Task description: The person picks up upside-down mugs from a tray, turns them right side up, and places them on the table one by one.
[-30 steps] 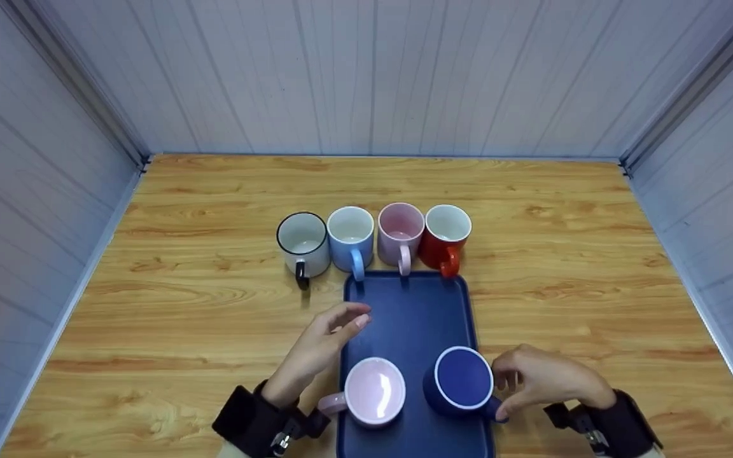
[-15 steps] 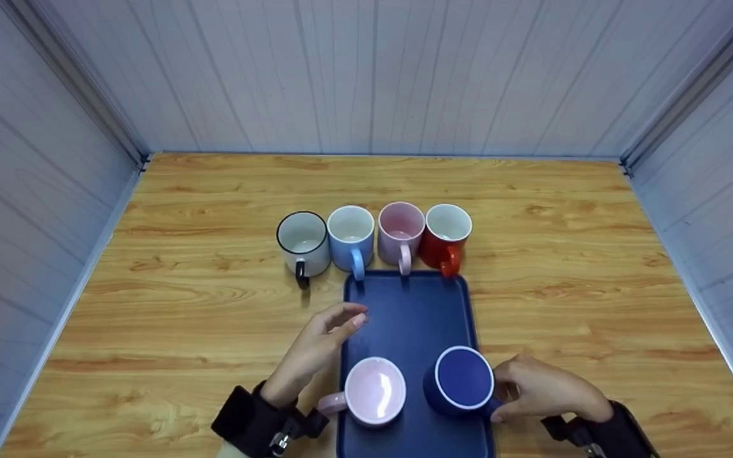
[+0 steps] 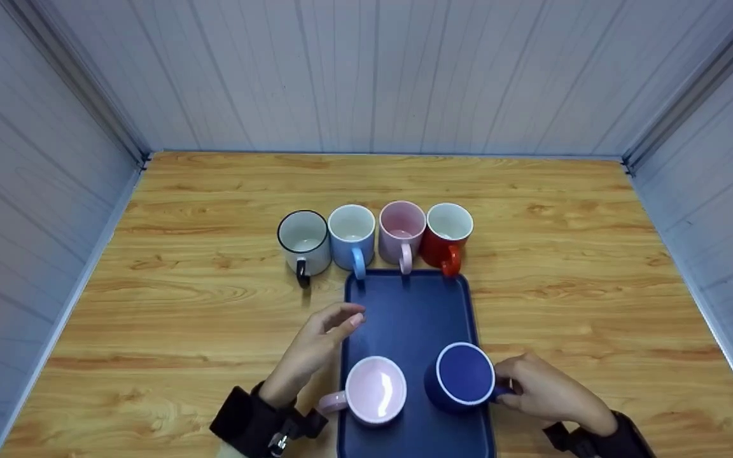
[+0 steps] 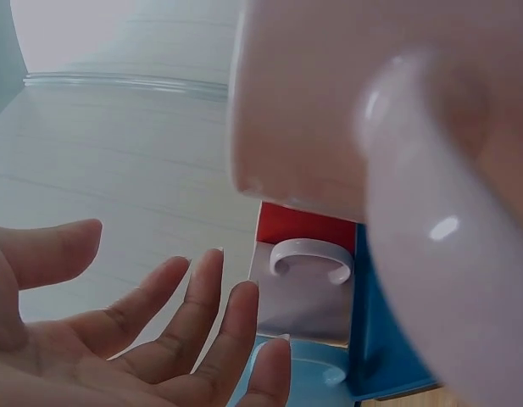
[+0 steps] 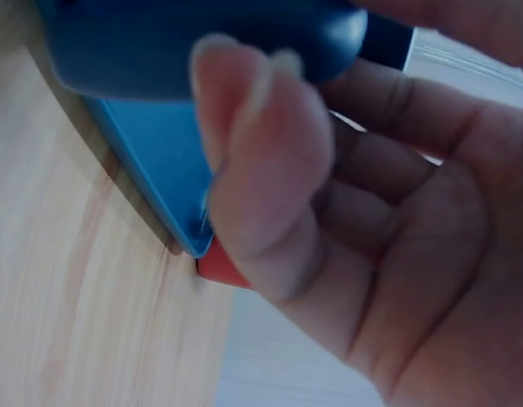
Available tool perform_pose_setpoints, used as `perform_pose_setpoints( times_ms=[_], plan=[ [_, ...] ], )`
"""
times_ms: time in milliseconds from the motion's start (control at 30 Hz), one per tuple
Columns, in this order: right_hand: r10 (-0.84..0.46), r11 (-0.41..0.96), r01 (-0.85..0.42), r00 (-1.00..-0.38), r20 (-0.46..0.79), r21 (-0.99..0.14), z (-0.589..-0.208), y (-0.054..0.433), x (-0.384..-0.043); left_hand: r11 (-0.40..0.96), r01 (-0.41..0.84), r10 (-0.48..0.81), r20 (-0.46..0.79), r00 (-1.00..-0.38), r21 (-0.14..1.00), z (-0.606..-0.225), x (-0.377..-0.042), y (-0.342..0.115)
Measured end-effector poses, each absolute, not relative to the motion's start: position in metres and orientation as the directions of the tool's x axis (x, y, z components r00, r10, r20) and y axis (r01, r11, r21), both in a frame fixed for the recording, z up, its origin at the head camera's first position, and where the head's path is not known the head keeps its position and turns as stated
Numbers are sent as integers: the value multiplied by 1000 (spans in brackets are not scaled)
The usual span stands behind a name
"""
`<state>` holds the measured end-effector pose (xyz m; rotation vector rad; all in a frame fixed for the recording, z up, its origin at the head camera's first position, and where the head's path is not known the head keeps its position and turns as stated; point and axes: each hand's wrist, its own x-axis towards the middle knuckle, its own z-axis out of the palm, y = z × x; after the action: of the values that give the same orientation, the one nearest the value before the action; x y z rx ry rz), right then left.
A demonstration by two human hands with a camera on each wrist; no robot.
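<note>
My right hand (image 3: 544, 391) pinches the handle of a dark blue mug (image 3: 462, 375) with a white rim, over the right side of the blue tray (image 3: 408, 305). In the right wrist view the thumb and fingers close on that dark blue handle (image 5: 202, 42). My left hand (image 3: 312, 343) hovers by the tray's left edge, holding nothing, its fingers loosely bent. Just in front of it a glossy pink mug (image 3: 366, 413) stands on the tray, handle to the left. That mug fills much of the left wrist view, beyond the loose fingers (image 4: 206, 288).
Behind the tray stands a row of mugs, handles toward me: white with black handle (image 3: 306, 251), light blue (image 3: 352, 245), pink (image 3: 400, 245) and red (image 3: 439, 251). Pale panel walls (image 3: 373, 76) enclose the wooden table (image 3: 595, 267) at the back and sides.
My right thumb and fingers have closed in on the dark blue mug's handle, and that mug has shifted slightly away from me. My left hand stays nearly still.
</note>
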<state>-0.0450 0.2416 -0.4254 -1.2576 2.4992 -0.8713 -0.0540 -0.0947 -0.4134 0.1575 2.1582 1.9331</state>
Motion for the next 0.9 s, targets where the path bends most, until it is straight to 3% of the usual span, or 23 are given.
perform_pose_setpoints(
  times_ms=[300,467,633,900],
  plan=[
    [-715,593,-683,-690,112,-427,-423,239,-35,86,-94,236,-112,-965,992,-414,-52,-97],
    [-709,577,-703,-684,172,-415,-428,241,-34,85,-106,235,-124,-964,991,-416,-52,-98],
    [-689,561,-687,-697,200,-461,-430,243,-36,71,-113,236,-127,-963,991,-417,-53,-98],
    [-578,553,-549,-795,186,-627,-426,241,-36,77,-118,230,-133,-964,990,-417,-54,-97]
  ],
)
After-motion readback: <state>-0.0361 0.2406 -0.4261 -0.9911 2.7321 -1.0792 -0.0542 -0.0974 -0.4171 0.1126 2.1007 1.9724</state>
